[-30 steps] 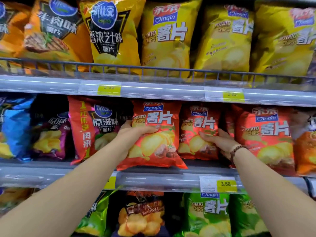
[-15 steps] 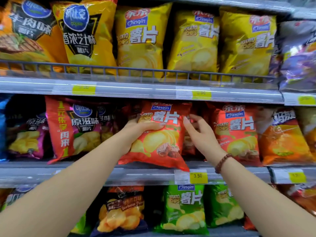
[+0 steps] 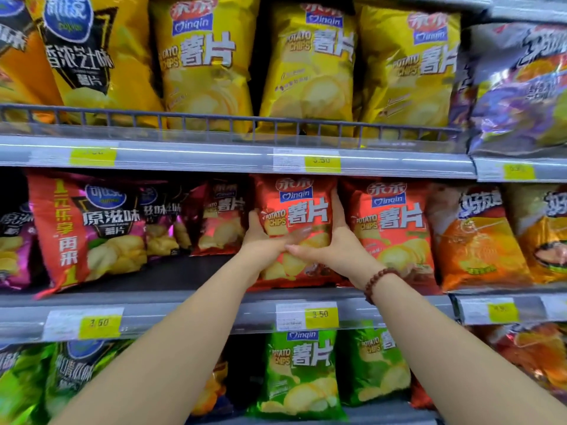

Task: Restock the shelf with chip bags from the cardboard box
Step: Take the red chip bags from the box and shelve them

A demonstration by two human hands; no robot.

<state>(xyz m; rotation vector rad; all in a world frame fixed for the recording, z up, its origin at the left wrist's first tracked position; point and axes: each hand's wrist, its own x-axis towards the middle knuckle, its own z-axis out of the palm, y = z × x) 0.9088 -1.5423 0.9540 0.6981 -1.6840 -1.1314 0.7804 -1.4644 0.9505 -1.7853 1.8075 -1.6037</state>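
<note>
A glossy red foil potato-chip bag stands upright in the middle row of the grey metal shelf, held from both sides. The left hand has its grip on the bag's left edge, thumb laid across the front and fingers tucked behind. The right hand, with a brown bead bracelet at the wrist, clasps the right edge; its fingers run up the side and its thumb lies across the front, meeting the left thumb. The bag's bottom edge seems to rest on the shelf board, though the wrists cover part of it. A matching red bag stands just beside it on the right.
</note>
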